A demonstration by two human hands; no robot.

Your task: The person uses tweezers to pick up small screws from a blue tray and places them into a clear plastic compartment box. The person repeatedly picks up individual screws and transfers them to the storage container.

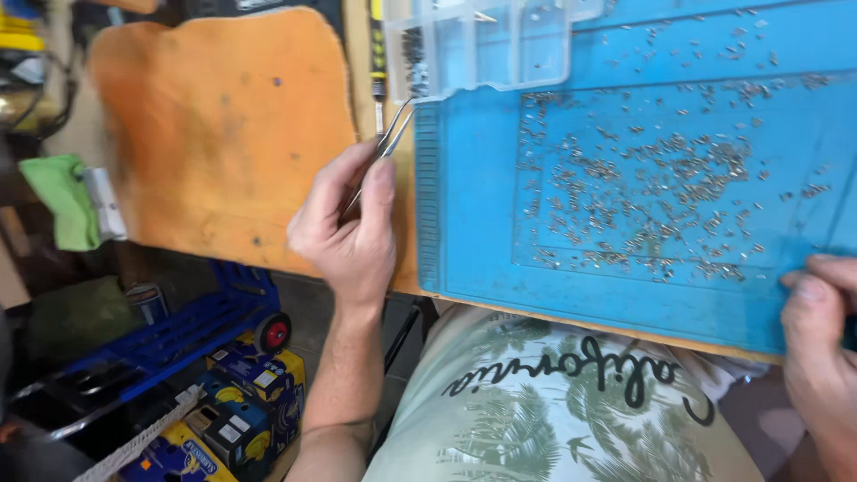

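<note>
The left hand (350,230) pinches thin, springy metal tweezers (386,143) mid-shank, tips at the clear compartment box (486,45) toward twelve o'clock, while the right hand (826,335) rests on the blue mat (464,223) edge, grasping nothing visible, beside tiny, light, easily scattered screws (661,178).

Blue mat (473,259) (silver-speckled), orange board (223,134), green cloth (58,201).

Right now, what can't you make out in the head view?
- Tweezers tips: blurred against the clear plastic box; whether they grip anything is unclear.
- Right hand: cut off by the frame's right edge.
- Small metal parts on the blue mat: too small to identify.
- Box top: cut off by the upper edge.
</note>
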